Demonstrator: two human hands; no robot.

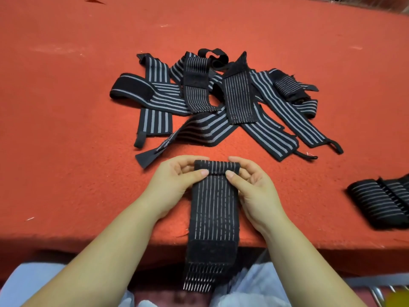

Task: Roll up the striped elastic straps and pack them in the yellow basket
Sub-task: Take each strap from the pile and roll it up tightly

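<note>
The striped elastic strap (213, 209) in hand is being rolled from its far end, just in front of the person on the red felt table (66, 107): a small roll has been formed at the top, while most of its length is still lying flat toward the table edge, with the black fastening patch and the frayed end hanging over that edge. The roll is being pinched from the left by the left hand (177, 180), thumb on the flat part and fingers curled over the top, and the same grip is being mirrored on the right by the right hand (252, 185), so both hands are being kept clamped on this one strap. Judged from the scene, the task is being carried through its early-to-middle part. A pile of unrolled straps (212, 100) is being left loose and tangled beyond the hands, and several must be rolled yet. At the right edge, a few finished rolls (380, 202) are being kept side by side on the felt, not yet packed. The yellow basket cannot be identified with certainty; only a blurred yellow patch (398, 299) is being shown at the bottom right corner.
</note>
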